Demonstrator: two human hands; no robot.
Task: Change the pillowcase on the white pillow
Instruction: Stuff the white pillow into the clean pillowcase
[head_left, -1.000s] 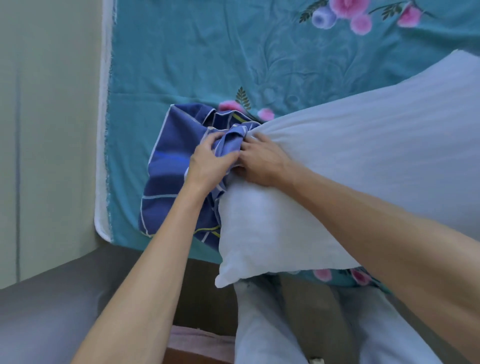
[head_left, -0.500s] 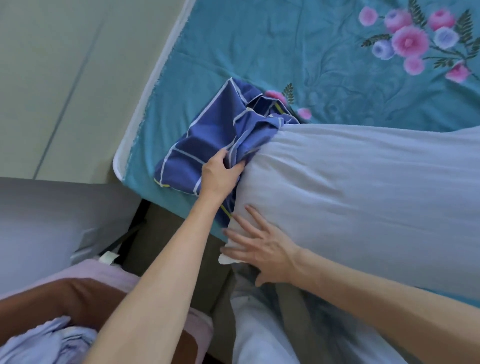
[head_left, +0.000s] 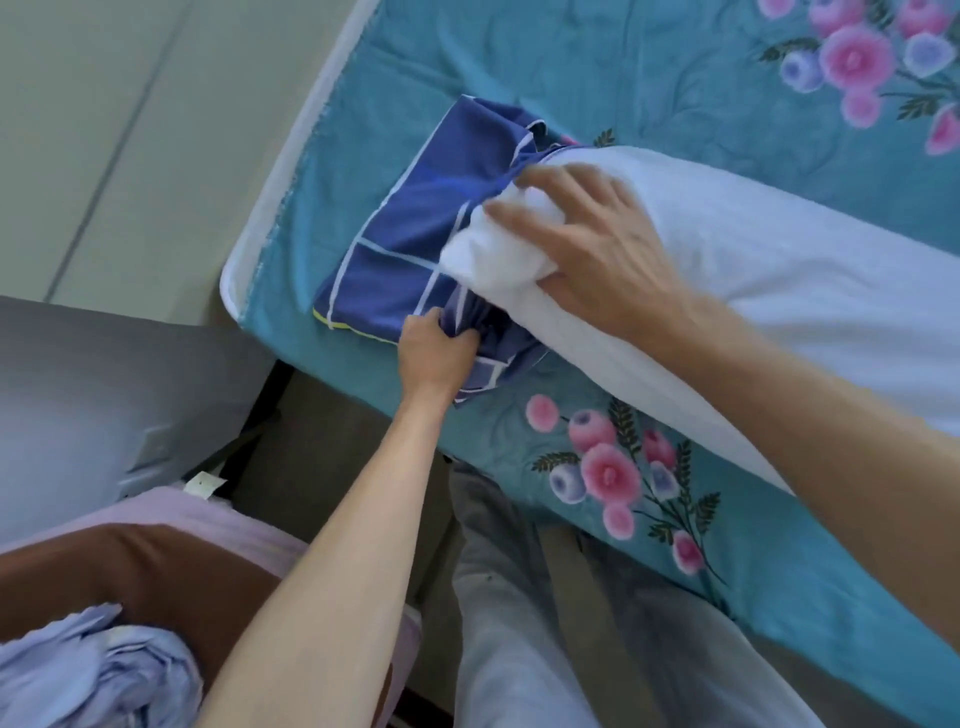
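near the bed's (head_left: 675, 88) left corner, the left hand (head_left: 434, 353) pinches the blue pillowcase's (head_left: 415, 244) bunched opening; the right hand (head_left: 597, 249) grips the white pillow's (head_left: 779, 291) corner at that opening.

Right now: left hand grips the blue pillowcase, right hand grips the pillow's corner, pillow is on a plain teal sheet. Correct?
One error: the sheet is teal but floral, not plain, as the head view shows. Left hand grips the blue pillowcase; right hand grips the pillow corner.
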